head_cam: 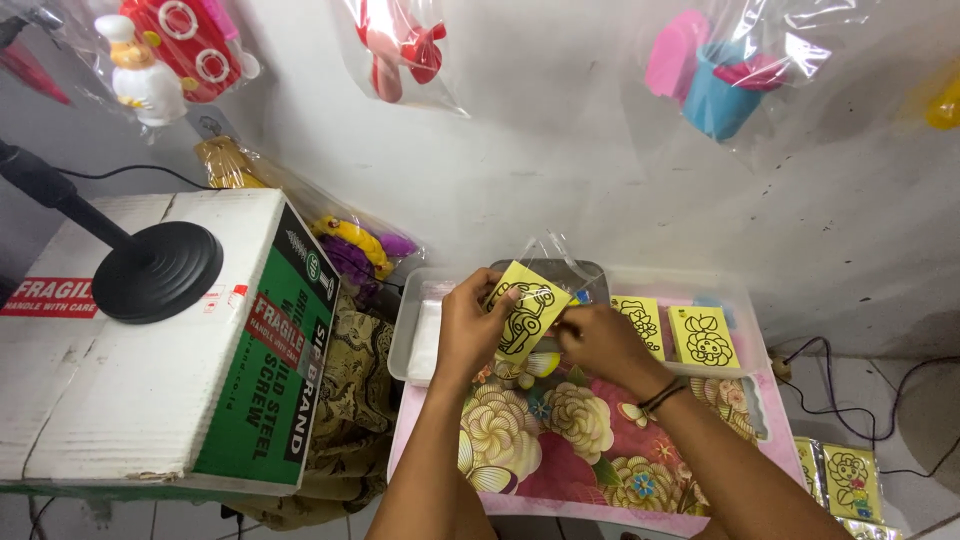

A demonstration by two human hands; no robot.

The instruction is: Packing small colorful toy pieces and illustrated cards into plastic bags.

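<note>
My left hand [468, 328] grips a yellow card with a black outline drawing [522, 312], held tilted over the clear plastic tray [412, 338]. A thin clear plastic bag [556, 252] rises from the card's top. My right hand [600, 342], with a dark band at the wrist, pinches the card's right edge where the bag meets it. Two more yellow outline cards [702, 337] lie flat in the tray to the right of my hands.
A floral pink board [560, 440] lies under my arms. At left stands a big white and green cardboard box [150, 350] with a black round stand base [158, 270] on it. Bagged toys [720, 75] hang on the wall. Packed yellow cards [848, 482] lie at lower right.
</note>
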